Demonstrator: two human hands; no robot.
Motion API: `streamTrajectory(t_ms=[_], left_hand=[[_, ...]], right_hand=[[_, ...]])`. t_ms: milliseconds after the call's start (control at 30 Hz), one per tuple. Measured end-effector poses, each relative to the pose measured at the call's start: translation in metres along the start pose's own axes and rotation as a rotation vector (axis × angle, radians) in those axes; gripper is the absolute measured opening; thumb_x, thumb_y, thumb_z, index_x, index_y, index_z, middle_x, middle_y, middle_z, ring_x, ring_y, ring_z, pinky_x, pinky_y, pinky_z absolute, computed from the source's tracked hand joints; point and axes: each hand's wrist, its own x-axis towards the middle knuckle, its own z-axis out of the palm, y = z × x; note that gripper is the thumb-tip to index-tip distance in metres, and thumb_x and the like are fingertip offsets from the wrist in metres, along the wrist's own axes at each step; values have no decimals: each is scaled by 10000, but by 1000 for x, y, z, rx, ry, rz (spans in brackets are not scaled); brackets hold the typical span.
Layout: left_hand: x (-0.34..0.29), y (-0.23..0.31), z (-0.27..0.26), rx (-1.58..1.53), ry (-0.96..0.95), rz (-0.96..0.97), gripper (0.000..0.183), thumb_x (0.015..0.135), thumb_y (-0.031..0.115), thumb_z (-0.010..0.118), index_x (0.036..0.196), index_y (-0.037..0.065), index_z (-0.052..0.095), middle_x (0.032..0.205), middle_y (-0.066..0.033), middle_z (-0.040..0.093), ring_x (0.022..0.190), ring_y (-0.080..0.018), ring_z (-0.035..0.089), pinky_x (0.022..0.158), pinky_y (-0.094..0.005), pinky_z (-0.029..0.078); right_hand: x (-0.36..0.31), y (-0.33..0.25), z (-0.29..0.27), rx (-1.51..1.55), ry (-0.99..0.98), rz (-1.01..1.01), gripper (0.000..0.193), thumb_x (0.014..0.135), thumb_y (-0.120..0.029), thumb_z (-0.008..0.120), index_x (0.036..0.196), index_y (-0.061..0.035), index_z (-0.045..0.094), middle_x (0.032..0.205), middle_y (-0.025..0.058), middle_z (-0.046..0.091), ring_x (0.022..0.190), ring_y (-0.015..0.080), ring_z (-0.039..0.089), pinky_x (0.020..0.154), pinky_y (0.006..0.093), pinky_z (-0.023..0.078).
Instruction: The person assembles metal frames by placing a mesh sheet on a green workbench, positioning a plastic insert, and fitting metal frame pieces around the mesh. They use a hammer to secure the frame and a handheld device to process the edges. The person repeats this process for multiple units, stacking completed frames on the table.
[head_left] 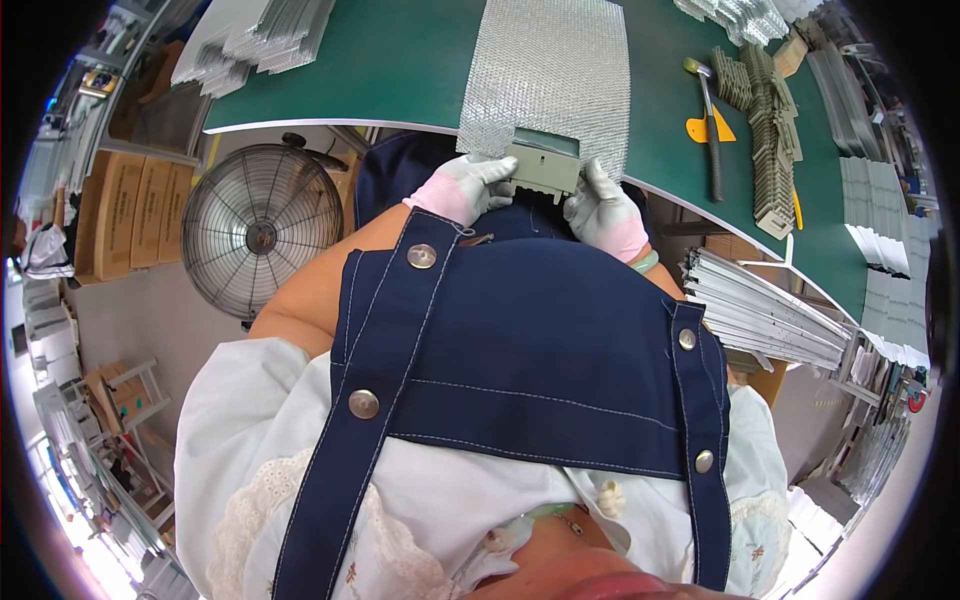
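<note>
Both gloved hands grip a grey metal frame (543, 168) at the near edge of the green table (400, 60), the left hand (472, 187) clasping its left end and the right hand (601, 210) its right. The frame sits between them, fitted onto the near edge of a silver mesh sheet (550, 70) lying on the table.

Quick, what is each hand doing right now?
Left hand: closed on the left end of the grey flat part at the table edge.
Right hand: closed on the part's right end.
</note>
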Motion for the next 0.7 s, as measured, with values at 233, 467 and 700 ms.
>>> streamTrajectory(t_ms=[233, 467, 700], left_hand=[[-6, -1, 14, -83, 127, 58, 322, 966, 240, 622, 1168, -6, 572, 976, -69, 629, 838, -133, 599, 788, -309, 516], [-42, 59, -18, 646, -291, -128, 544, 938, 420, 624, 1205, -52, 583, 1113, -145, 664, 919, -188, 650, 785, -291, 527], [67, 118, 27, 1953, -14, 1198, 537, 912, 484, 541, 1366, 197, 534, 1403, -139, 507, 1282, -337, 468, 1075, -460, 361]], right_hand=[[-10, -4, 24, -393, 196, -119, 253, 966, -278, 623, 1115, -75, 590, 1008, 38, 640, 817, 138, 598, 623, 255, 452], [-22, -10, -3, -324, -5, 293, 581, 955, -482, 582, 1257, 13, 539, 1110, 104, 599, 882, 153, 571, 769, 260, 479], [-2, 8, 33, -493, -51, 242, 524, 960, -478, 576, 1196, -11, 566, 971, 81, 630, 805, 130, 592, 726, 253, 480]])
